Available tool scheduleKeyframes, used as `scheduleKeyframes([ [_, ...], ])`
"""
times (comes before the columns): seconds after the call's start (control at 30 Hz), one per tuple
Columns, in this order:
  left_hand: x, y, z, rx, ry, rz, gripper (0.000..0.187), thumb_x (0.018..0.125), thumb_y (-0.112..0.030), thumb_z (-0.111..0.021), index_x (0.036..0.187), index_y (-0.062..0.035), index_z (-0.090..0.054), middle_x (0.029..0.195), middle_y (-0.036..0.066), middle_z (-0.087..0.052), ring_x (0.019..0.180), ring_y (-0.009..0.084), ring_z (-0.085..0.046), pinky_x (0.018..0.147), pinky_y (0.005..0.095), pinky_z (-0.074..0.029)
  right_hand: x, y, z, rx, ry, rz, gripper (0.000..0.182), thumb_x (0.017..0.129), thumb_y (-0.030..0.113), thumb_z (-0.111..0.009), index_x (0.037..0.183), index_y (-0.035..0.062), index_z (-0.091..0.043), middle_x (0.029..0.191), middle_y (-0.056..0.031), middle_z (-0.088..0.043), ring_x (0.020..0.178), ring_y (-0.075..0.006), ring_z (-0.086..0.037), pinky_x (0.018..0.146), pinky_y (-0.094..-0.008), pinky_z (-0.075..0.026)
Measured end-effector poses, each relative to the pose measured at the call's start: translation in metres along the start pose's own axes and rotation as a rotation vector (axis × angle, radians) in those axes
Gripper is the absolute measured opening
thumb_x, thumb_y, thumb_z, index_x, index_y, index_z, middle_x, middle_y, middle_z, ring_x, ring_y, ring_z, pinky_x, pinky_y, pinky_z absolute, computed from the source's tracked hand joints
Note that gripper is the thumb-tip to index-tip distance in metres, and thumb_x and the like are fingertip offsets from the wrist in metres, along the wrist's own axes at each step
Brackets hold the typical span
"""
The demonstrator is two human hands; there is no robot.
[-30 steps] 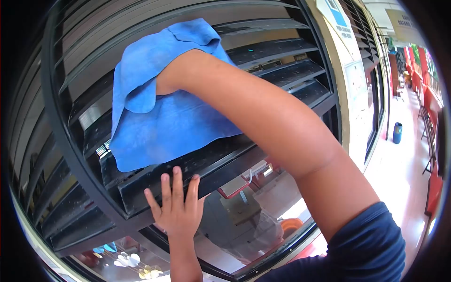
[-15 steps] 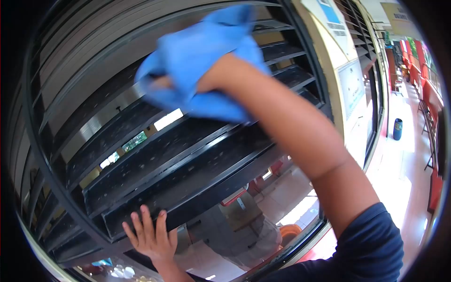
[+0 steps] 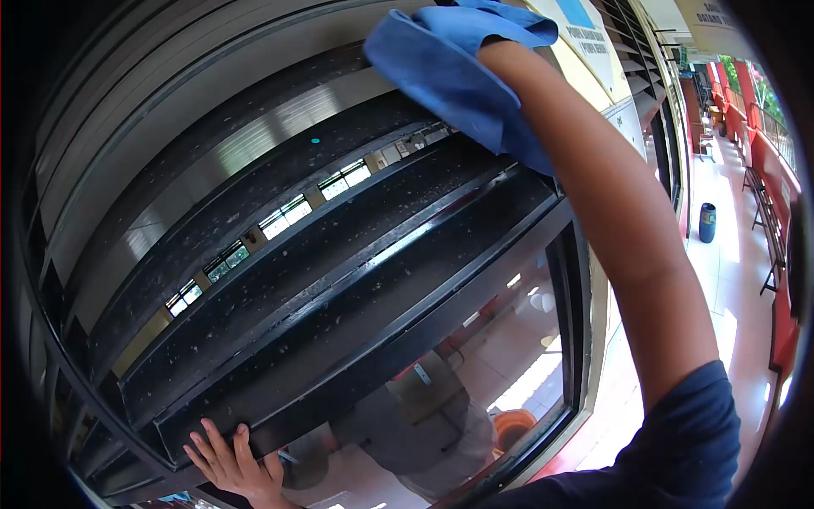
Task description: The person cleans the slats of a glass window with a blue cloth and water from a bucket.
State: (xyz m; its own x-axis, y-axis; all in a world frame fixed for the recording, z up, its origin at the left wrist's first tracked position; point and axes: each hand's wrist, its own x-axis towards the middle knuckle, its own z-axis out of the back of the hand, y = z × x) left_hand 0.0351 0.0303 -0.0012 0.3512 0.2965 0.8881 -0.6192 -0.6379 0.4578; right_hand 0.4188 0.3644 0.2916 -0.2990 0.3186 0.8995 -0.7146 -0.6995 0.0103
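My right hand (image 3: pixel 500 53) is up at the top right of the louvred window, largely hidden by the blue cloth (image 3: pixel 441 64) it grips. The cloth hangs loosely over the right ends of the dark slats (image 3: pixel 339 246), which are speckled with pale spots. Down at the lower left, my left hand (image 3: pixel 233 465) rests with fingers spread on the dark frame rail (image 3: pixel 365 382) under the lowest slat. Nothing is held in it.
A glass pane (image 3: pixel 517 339) below the slats shows reflections, including an orange bucket (image 3: pixel 513 428). To the right, a bright corridor holds a dark blue bin (image 3: pixel 707 222) and a bench (image 3: pixel 763 225). Signs (image 3: pixel 585 42) hang on the wall beside the window.
My right hand has swept the blue cloth up and right across the slats, toward the frame's right side. My left hand stays spread on the rail, a little lower in view.
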Motion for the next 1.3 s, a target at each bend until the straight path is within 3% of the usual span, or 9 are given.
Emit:
scheduleKeyframes([
  [0.07,0.002,-0.002,-0.001,0.007,-0.013,-0.001,0.045,0.100,-0.045,-0.045,0.113,-0.0051,-0.064,0.144,0.025,-0.051,0.138,0.0468,-0.041,0.115,0.0608,-0.028,-0.022,0.050,-0.008,0.347,0.061,0.153,0.050,0.084,0.041,-0.076,0.119,0.0064,-0.067,0.107,-0.0166,-0.072,0.094,-0.0284,-0.070,0.086,-0.0376,-0.054],
  [0.17,0.002,0.004,-0.001,0.010,-0.037,-0.076,0.047,0.100,-0.044,-0.045,0.114,-0.0039,-0.063,0.144,0.026,-0.051,0.139,0.0469,-0.041,0.115,0.0609,-0.028,-0.033,0.106,0.005,0.164,-0.086,0.367,0.064,0.081,0.062,-0.066,0.095,0.0000,-0.073,0.093,-0.0248,-0.071,0.085,-0.0418,-0.069,0.083,-0.0442,-0.055],
  [0.3,0.009,-0.006,-0.002,-0.058,-0.122,0.017,0.069,0.101,-0.064,-0.026,0.107,-0.0142,-0.073,0.136,0.017,-0.061,0.138,0.0395,-0.045,0.113,0.0559,-0.032,-0.047,0.069,0.008,0.134,-0.190,0.403,0.055,0.083,0.055,-0.065,0.091,0.0016,-0.073,0.091,-0.0235,-0.071,0.083,-0.0428,-0.068,0.079,-0.0449,-0.055],
  [0.5,0.001,-0.005,-0.007,0.036,-0.085,-0.017,0.049,0.100,-0.045,-0.041,0.115,-0.0034,-0.062,0.144,0.025,-0.051,0.136,0.0484,-0.043,0.115,0.0600,-0.028,-0.036,0.029,0.025,-0.197,-0.045,-0.110,0.045,0.089,0.045,-0.059,0.100,0.0048,-0.076,0.099,-0.0216,-0.073,0.095,-0.0361,-0.071,0.082,-0.0436,-0.055],
  [0.6,-0.001,-0.005,-0.009,0.003,-0.081,0.025,0.051,0.102,-0.051,-0.034,0.114,-0.0111,-0.063,0.140,0.024,-0.055,0.137,0.0473,-0.043,0.112,0.0643,-0.029,0.022,0.035,-0.039,0.100,-0.369,0.474,0.045,0.085,0.049,-0.066,0.099,0.0069,-0.073,0.091,-0.0200,-0.071,0.077,-0.0329,-0.070,0.073,-0.0432,-0.055],
  [0.83,-0.004,0.004,-0.008,0.053,-0.054,-0.044,0.057,0.103,-0.050,-0.033,0.116,-0.0030,-0.062,0.143,0.025,-0.052,0.136,0.0479,-0.043,0.112,0.0593,-0.032,-0.010,0.117,-0.012,0.221,-0.206,0.725,0.034,0.082,0.038,-0.065,0.094,0.0081,-0.075,0.095,-0.0199,-0.071,0.084,-0.0393,-0.067,0.079,-0.0447,-0.054],
  [1.1,-0.006,-0.002,-0.011,0.052,-0.076,0.002,0.061,0.102,-0.053,-0.032,0.116,-0.0028,-0.063,0.143,0.025,-0.052,0.135,0.0475,-0.045,0.112,0.0582,-0.033,-0.024,0.016,0.029,-0.088,-0.011,0.208,0.031,0.091,0.030,-0.055,0.104,0.0080,-0.074,0.106,-0.0201,-0.071,0.099,-0.0348,-0.068,0.087,-0.0421,-0.052],
  [1.13,-0.005,-0.002,-0.012,0.052,-0.082,0.004,0.061,0.102,-0.053,-0.031,0.116,-0.0032,-0.063,0.142,0.025,-0.053,0.134,0.0477,-0.045,0.112,0.0577,-0.033,-0.017,0.013,0.000,0.098,-0.076,0.053,0.047,0.094,0.045,-0.049,0.117,0.0091,-0.069,0.121,-0.0164,-0.067,0.107,-0.0383,-0.064,0.096,-0.0418,-0.048],
  [1.3,-0.001,-0.002,-0.008,0.062,-0.066,-0.009,0.060,0.102,-0.052,-0.031,0.118,-0.0038,-0.063,0.143,0.024,-0.053,0.136,0.0471,-0.044,0.113,0.0576,-0.032,-0.007,0.010,-0.003,0.111,-0.084,0.215,0.053,0.095,0.051,-0.050,0.123,0.0086,-0.065,0.116,-0.0183,-0.069,0.106,-0.0353,-0.065,0.093,-0.0404,-0.050],
])
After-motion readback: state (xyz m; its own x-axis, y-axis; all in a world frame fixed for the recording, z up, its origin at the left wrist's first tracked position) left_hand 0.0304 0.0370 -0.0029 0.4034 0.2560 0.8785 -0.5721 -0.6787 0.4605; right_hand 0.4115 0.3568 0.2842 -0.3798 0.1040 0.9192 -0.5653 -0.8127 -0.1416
